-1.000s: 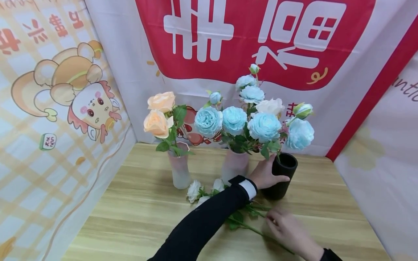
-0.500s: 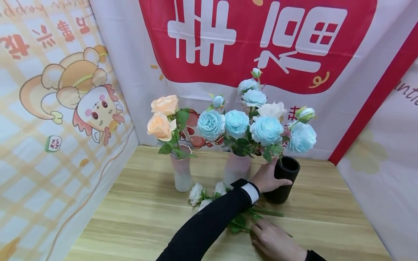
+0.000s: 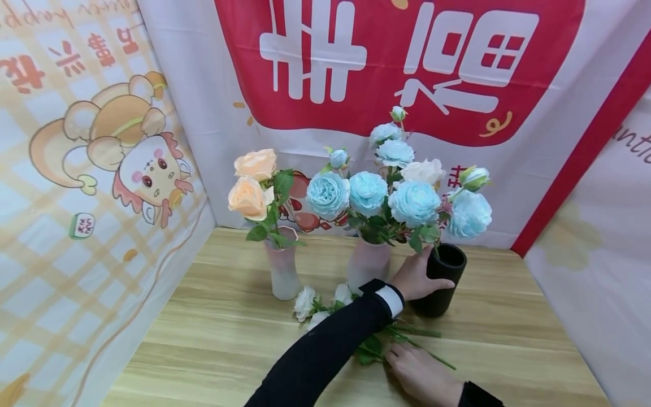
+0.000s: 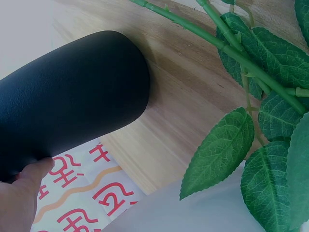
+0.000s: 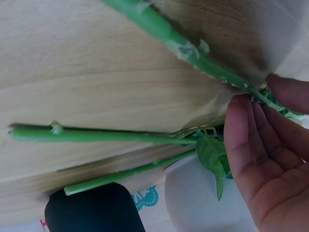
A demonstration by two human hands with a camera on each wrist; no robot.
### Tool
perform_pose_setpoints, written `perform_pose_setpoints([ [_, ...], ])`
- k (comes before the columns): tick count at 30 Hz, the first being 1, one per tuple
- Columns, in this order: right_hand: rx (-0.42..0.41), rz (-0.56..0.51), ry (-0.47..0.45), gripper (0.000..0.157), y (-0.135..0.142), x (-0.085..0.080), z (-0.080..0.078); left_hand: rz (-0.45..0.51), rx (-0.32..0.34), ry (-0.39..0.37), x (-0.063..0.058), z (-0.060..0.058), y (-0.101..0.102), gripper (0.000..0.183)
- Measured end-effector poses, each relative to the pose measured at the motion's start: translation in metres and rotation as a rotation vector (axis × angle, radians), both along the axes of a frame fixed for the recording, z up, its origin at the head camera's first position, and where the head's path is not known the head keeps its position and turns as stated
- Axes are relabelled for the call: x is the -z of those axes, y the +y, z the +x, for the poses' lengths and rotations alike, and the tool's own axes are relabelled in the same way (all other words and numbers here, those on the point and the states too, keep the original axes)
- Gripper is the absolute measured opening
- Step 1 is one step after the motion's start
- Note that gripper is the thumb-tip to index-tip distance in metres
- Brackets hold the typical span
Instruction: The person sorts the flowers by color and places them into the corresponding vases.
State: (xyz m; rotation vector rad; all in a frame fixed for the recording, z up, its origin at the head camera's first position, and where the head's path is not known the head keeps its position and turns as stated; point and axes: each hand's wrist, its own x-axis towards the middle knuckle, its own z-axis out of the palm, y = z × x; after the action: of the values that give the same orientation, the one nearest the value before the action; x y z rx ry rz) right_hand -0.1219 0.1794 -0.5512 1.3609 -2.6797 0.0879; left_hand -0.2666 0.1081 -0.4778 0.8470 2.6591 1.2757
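A black cylindrical vase (image 3: 438, 288) stands upright on the wooden table, and my left hand (image 3: 416, 276) grips its near side, thumb across the front. Part of that hand shows at the edge of the left wrist view beside the black vase (image 4: 77, 92). White roses (image 3: 305, 303) lie on the table, partly covered by my left sleeve; their green stems point right. At those stems, my right hand (image 3: 424, 370) is low over the table. In the right wrist view a green stem (image 5: 169, 41) runs between its thumb and fingers; two other stems (image 5: 96, 135) lie beside it.
Blue roses (image 3: 414, 203) and a white one fill a pink-and-white vase (image 3: 367, 263) left of the black vase. Farther left, another pink-and-white vase (image 3: 283, 271) holds peach roses (image 3: 249, 198). Printed cloth (image 3: 315, 62) hangs behind the table and at both sides.
My right hand has moved left along the stems toward the leaves. My left hand keeps its grip on the black vase. The head view has shifted slightly.
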Motion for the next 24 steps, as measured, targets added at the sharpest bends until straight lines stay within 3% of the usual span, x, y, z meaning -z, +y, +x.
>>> perform_pose_setpoints([
  [10,0.098,0.020,-0.176,0.023,0.000,-0.007,-0.002,-0.003,-0.012,-0.020,0.001,0.002,0.001,0.094],
  [24,0.151,0.047,-0.087,0.017,0.014,-0.026,0.009,0.003,-0.014,-0.006,0.004,-0.001,0.001,0.094],
])
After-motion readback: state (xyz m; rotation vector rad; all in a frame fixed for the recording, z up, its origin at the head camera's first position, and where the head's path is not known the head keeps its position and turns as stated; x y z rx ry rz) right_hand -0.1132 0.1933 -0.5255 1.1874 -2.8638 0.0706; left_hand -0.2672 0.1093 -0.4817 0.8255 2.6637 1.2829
